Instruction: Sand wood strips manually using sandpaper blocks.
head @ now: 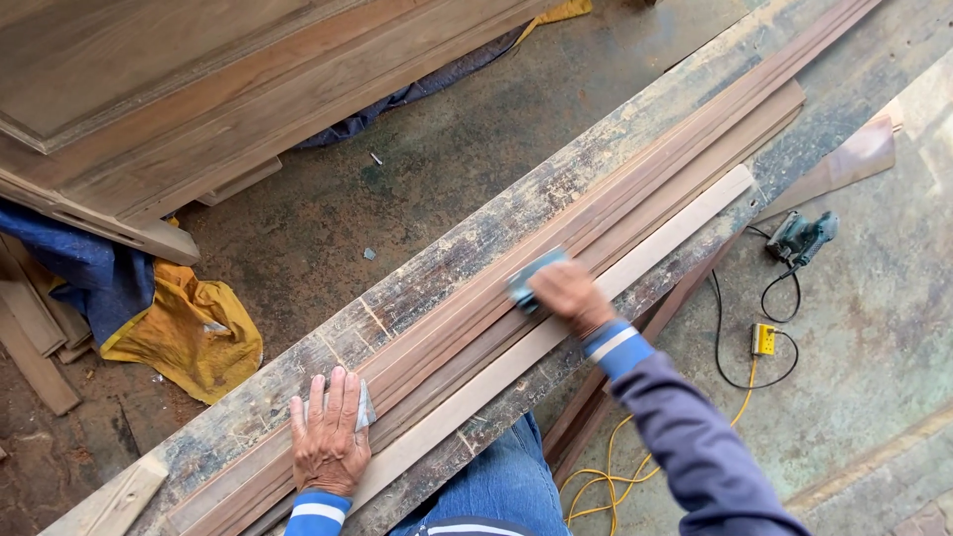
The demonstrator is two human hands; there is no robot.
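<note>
Biggest thing in my view is the wooden door panel (149, 89) lying top left on the concrete floor (447, 169), with blue and yellow cloth (189, 333) bunched under its near edge. Next is the surface (447, 263), a long worn plank running diagonally from bottom left up to top right. On it lies a bundle of thin wood strips (635, 199), long axis along the plank, far ends pointing top right, near ends down by me. A paler strip (655, 248) sits on the right edge of the bundle.

My left hand (328, 437) is pressed flat, fingers spread, on the near end of the strips with a small grey piece of sandpaper (363, 407) tucked under it, not gripping anything. My right hand (568, 295) is closed around a blue-grey sanding pad (531, 276), held down on the strips around mid-length.

Off to the right on the floor: a green power tool (802, 238), its black cord (720, 337), a small yellow socket box (762, 339) and a yellow cable (596, 486). Nothing blocks the strips themselves.
</note>
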